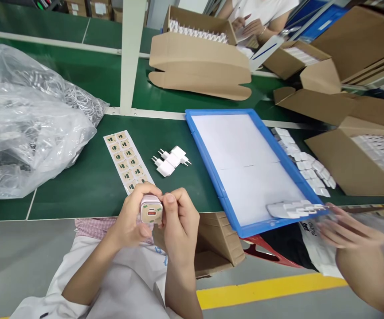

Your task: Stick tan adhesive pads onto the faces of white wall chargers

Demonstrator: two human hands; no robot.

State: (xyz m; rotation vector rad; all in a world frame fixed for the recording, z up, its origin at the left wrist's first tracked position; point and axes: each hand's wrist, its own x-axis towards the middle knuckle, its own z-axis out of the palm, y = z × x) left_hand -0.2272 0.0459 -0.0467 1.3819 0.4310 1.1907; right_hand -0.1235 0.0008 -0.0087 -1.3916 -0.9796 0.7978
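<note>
A white charger plug point(151, 211) with an orange port facing me sits between both my hands at the near edge of the green table point(95, 186). My left hand point(130, 223) wraps round its left side. My right hand point(178, 221) pinches its right side with thumb and fingers. Just beyond them lies a sticker sheet point(127, 161) with several small green-and-tan labels. Two more white plugs point(171, 161) lie on the table to its right.
A blue tray point(212, 170) with white sheets lies at right, with a co-worker's blurred hand point(341, 230) holding white plugs at its near corner. A clear bag of cables point(29, 119) is at left. Open cardboard boxes point(198, 62) of plugs stand behind and at right. Another person sits at the far side.
</note>
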